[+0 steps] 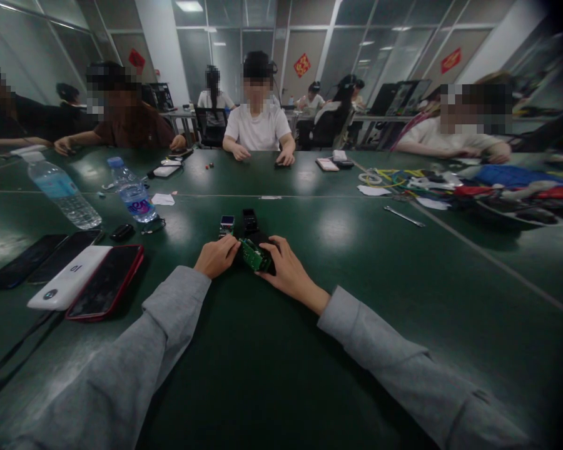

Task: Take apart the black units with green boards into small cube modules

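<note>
A green circuit board (254,255) is tilted up between my hands, just above the dark green table. My right hand (288,267) grips it from the right, thumb at the lower edge and fingers curled over the top. On the other side, my left hand (217,257) has its fingers pressed together in a pinch at the board's left end; whatever is between those fingertips is too small to make out. Just beyond the board lie a small module with a screen (226,225) and a black open casing (249,220). A dark part behind the board is mostly covered by my right hand.
Left of me are a red-cased phone (106,281), a white power bank (70,276), dark phones (24,259) and two water bottles (62,190) (132,190). A wrench (404,216) and a pile of cables and tools (507,190) lie right. Several people sit across the table (356,281).
</note>
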The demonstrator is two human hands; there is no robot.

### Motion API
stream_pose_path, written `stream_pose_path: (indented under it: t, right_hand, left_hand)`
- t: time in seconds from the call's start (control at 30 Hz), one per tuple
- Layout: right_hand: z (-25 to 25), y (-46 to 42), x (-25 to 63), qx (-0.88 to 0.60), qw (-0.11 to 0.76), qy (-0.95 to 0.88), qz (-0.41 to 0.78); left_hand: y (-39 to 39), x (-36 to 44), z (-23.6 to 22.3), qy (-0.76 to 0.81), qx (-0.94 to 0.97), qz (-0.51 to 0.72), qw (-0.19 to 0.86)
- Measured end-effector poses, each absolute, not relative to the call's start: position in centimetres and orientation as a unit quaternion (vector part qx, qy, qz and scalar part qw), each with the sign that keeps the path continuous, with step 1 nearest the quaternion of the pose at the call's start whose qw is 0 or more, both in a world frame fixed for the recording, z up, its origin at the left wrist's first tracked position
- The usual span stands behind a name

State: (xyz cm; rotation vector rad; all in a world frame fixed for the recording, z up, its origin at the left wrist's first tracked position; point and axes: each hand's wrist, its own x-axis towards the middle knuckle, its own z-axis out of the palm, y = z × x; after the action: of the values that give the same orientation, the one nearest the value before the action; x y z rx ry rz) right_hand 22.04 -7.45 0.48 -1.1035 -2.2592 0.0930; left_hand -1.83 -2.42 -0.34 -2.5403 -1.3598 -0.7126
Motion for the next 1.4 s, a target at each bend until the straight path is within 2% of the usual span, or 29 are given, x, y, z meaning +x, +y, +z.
stream_pose_path:
  t: [0.47,0.7,1.0,1.17,1.3,1.4]
  right_hand:
    - [0.6,-7.5,22.0,-0.434,0.302,-0.843,0.097]
    - [0.9,-7.4,22.2,-0.445,0.335,-0.820,0.128]
    - [0.4,-7.0,22.2,-0.502,0.380,-0.773,0.080]
    - [0.4,-6.9,22.2,-0.515,0.394,-0.759,0.062]
    - [0.3,-6.8,22.3,-0.528,0.409,-0.743,0.046]
    - [0.2,-6.7,22.4,-0.536,0.414,-0.735,0.039]
  left_hand:
    - [-2.8,-1.6,0.0,-0.461,-0.857,-0.211,0.095]
    - [-2.9,-1.6,0.0,-0.457,-0.865,-0.183,0.094]
    - [-3.1,-1.4,0.3,-0.428,-0.880,-0.159,0.129]
    - [-3.2,-1.3,0.4,-0.436,-0.863,-0.171,0.189]
    - [-3.1,-1.6,0.8,-0.467,-0.833,-0.212,0.209]
    - [-3.3,-1.8,1.0,-0.434,-0.845,-0.253,0.184]
